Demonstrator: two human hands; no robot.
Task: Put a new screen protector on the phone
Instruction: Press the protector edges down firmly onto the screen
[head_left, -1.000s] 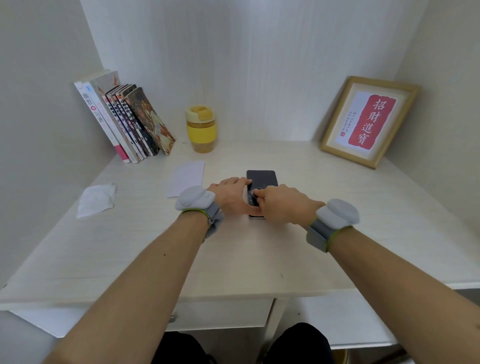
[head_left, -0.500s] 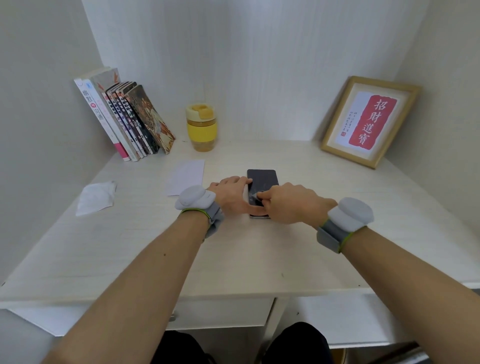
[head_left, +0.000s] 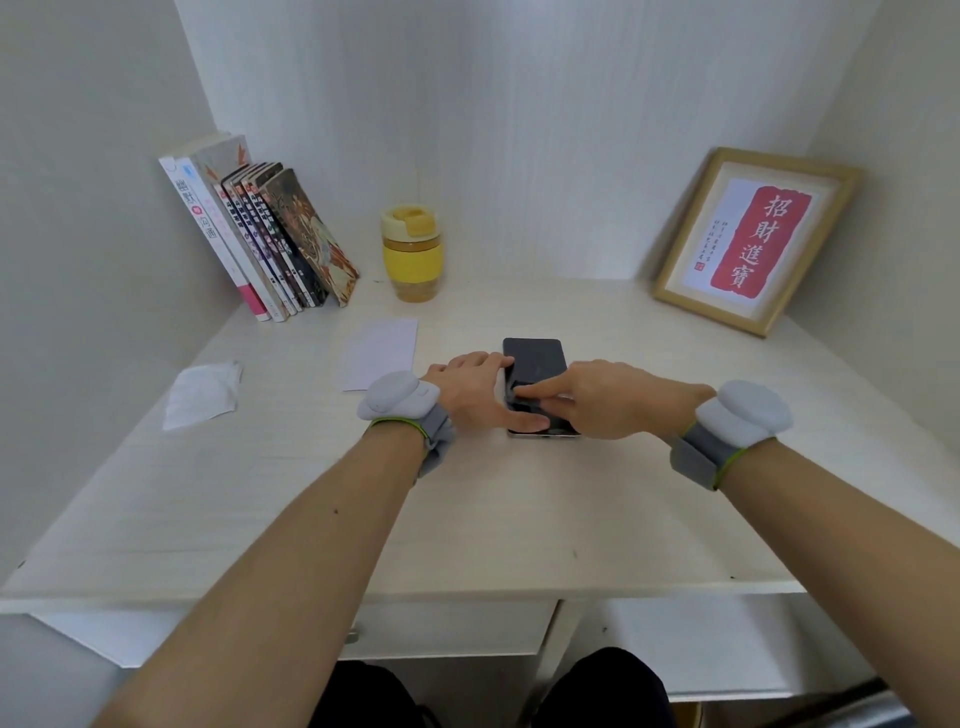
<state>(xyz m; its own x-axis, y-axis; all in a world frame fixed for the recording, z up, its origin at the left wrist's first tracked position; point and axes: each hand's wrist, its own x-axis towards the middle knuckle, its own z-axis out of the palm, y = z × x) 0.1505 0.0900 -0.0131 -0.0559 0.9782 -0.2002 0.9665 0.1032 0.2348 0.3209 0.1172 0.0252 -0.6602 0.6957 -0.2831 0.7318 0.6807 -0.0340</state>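
Black phone flat on desk — screen up; near end under fingers

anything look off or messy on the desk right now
Little stands out. A crumpled white wipe lies loose near the desk's left edge, and a white paper sheet sits slightly askew beside the phone. The books lean against the wall. No spills or damage show.

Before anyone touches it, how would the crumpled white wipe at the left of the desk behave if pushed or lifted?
The crumpled white wipe would probably be floppy: its folds and uneven edges suggest thin cloth or paper. It likely weighs very little, so a push may bunch it up more than slide it across the pale wooden desk. It lies flat, so it should not roll or tip.
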